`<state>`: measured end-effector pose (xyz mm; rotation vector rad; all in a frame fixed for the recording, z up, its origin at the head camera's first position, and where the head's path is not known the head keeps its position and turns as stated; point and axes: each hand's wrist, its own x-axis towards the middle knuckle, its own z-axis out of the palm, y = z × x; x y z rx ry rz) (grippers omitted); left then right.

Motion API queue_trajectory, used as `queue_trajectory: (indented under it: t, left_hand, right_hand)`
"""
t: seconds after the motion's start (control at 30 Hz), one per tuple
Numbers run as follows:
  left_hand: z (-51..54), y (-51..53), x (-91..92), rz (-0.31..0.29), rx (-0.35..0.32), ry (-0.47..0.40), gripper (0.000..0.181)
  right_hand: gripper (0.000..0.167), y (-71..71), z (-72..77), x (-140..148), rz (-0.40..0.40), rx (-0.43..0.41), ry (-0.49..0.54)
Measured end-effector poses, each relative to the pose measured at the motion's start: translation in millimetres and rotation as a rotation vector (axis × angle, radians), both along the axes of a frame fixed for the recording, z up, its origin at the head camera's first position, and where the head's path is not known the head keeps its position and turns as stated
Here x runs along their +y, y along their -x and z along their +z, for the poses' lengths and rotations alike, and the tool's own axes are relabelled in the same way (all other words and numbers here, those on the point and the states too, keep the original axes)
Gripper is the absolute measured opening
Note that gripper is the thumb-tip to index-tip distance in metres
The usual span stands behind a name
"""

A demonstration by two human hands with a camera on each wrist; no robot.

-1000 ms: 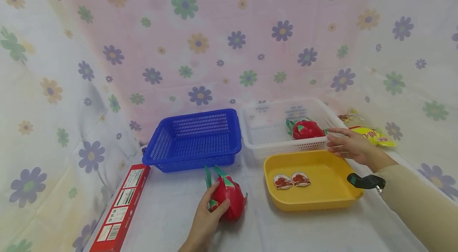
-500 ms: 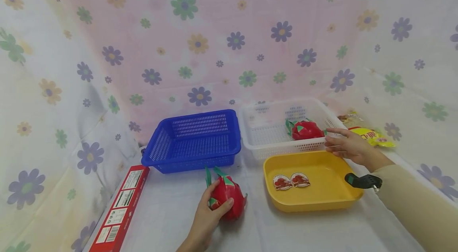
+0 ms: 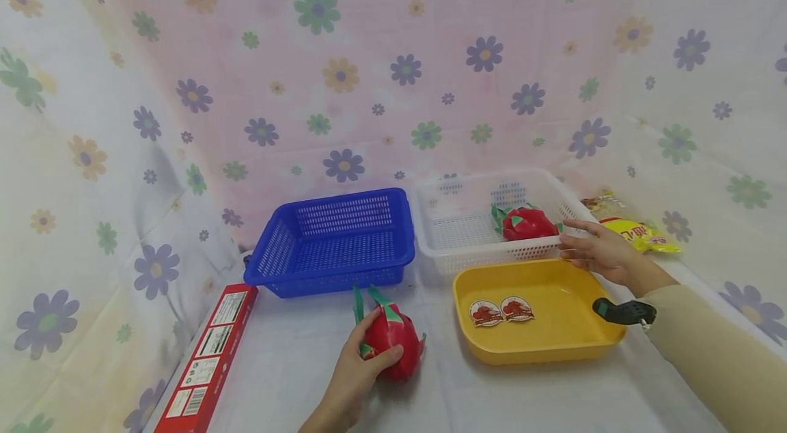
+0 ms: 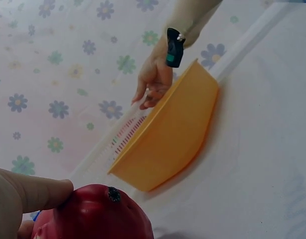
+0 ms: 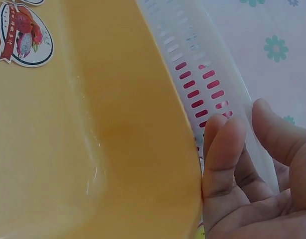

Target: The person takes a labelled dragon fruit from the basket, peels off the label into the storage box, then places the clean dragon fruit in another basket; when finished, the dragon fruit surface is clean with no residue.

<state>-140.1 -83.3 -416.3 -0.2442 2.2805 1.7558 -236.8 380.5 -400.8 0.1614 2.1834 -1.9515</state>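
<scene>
My left hand [image 3: 359, 365] grips a red dragon fruit [image 3: 401, 341] with green leaf tips, low over the white cloth in front of the blue basket. In the left wrist view, the thumb or a finger lies along the red dragon fruit [image 4: 100, 214]. On the right, my right hand [image 3: 605, 255] holds the near right corner of a white perforated basket [image 3: 467, 259]. The right wrist view shows the basket's rim [image 5: 232, 74] between thumb and fingers. Inside that basket lies a second dragon fruit [image 3: 529, 224]. Fingers of my right hand [image 5: 247, 194] are close beside the yellow tray [image 5: 143, 119].
A blue perforated basket [image 3: 344, 277] stands at the back left. Two dragon fruit stickers [image 3: 501, 311] lie in the yellow tray [image 3: 541, 354]. A long red box [image 3: 209, 358] lies along the left edge. Yellow snack packets [image 3: 642, 233] sit at the far right, before flowered cloth walls.
My left thumb has slid slightly right across the dragon fruit. The right forearm has shifted a little left, with the hand still at the white basket's corner.
</scene>
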Motion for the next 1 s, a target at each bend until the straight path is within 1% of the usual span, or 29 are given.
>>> queue_trajectory:
  t: [0.17,0.33,0.5,0.6,0.73,0.87,1.0]
  left_hand:
    - [0.6,0.1,0.0,-0.002,-0.004,0.006,0.084]
    - [0.4,-1.3,-1.1,0.001,0.015,-0.013,0.082]
    - [-0.1,-0.9,-1.8,0.016,0.023,-0.036,0.081]
    - [-1.1,-0.4,-2.6,0.021,0.031,-0.042,0.080]
    - [-2.0,-0.1,-2.8,0.029,0.026,-0.045,0.080]
    - [-2.0,0.6,-2.2,0.040,0.006,-0.046,0.081]
    - [-1.8,1.2,-1.5,0.043,0.001,-0.056,0.082]
  right_hand:
    - [0.086,-0.3,-0.4,-0.1,0.010,0.010,0.015]
    - [0.083,-1.0,-1.7,1.0,0.016,0.022,0.007]
    - [0.082,-0.1,-2.6,1.6,0.021,0.036,-0.019]
    - [0.082,1.4,-2.1,1.5,0.023,0.036,-0.055]
    - [0.080,3.1,-1.6,2.8,0.011,0.015,-0.095]
    - [0.077,4.2,-2.2,5.6,0.004,-0.004,-0.094]
    - [0.072,4.2,-2.8,8.7,0.017,0.011,-0.104]
